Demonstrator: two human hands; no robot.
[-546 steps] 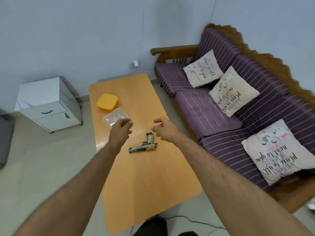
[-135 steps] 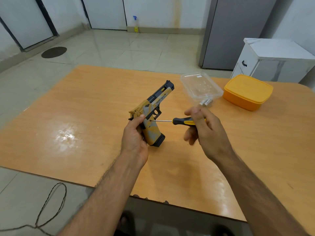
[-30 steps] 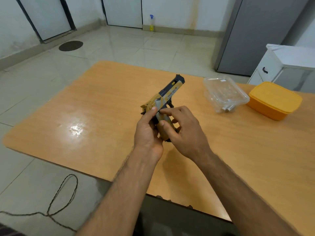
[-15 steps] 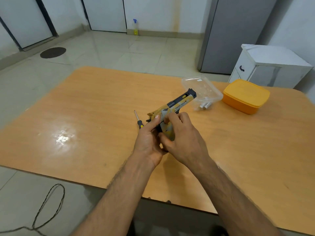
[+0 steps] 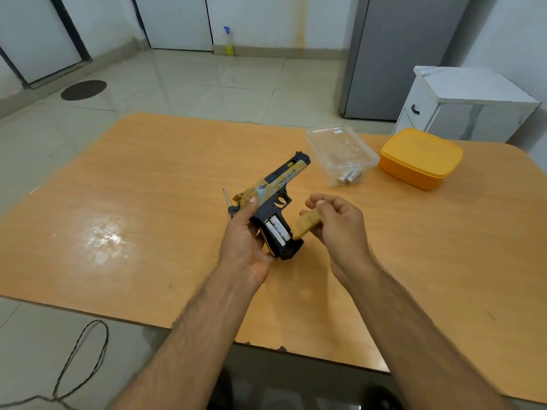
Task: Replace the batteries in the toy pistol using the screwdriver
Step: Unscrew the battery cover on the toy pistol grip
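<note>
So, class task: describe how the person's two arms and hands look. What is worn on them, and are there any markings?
Both forearms are bare, with no sleeves in view. The left hand and right hand wear no gloves, and no rings, watch or bracelet show on the sides facing the camera. Both forearms are hairy. No tattoos or other markings are visible.

Upper right of the frame, a yellow lidded box (image 5: 420, 156) sits on the wooden table (image 5: 148, 202). Behind it a white cabinet (image 5: 461, 105), a grey fridge (image 5: 393, 54). Top centre, a spray bottle (image 5: 228, 42); lower left, a black cable (image 5: 80, 359).
</note>
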